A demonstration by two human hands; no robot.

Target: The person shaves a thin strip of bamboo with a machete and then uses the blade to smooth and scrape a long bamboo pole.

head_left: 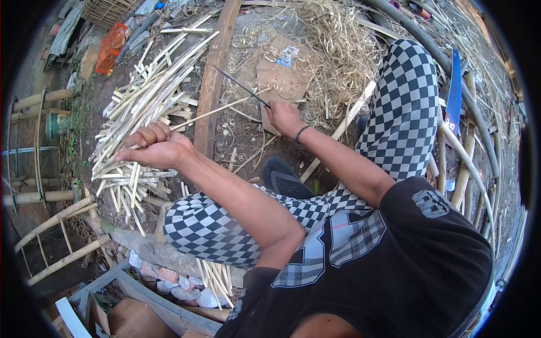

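Note:
My left hand (152, 147) is closed, palm up, over a heap of split bamboo strips (141, 107). A thin bamboo strip (217, 111) runs from beside it toward the right, its far end near the blade. My right hand (285, 119) is wrapped round the handle of a long dark knife (239, 84), whose blade points up and left over a wooden beam (212, 79). Just beyond my right hand lies a flat brown board (284, 76) with a small blue wrapper on it. The knife's handle is mostly hidden by the fingers.
Curly shavings (341, 50) cover the ground at the top. A blue saw (455, 93) stands by my right knee, near bamboo poles (470, 158). An orange crate (111, 48) is at upper left, a bamboo frame (62, 231) at lower left. A dark sandal (286, 179) shows between my legs.

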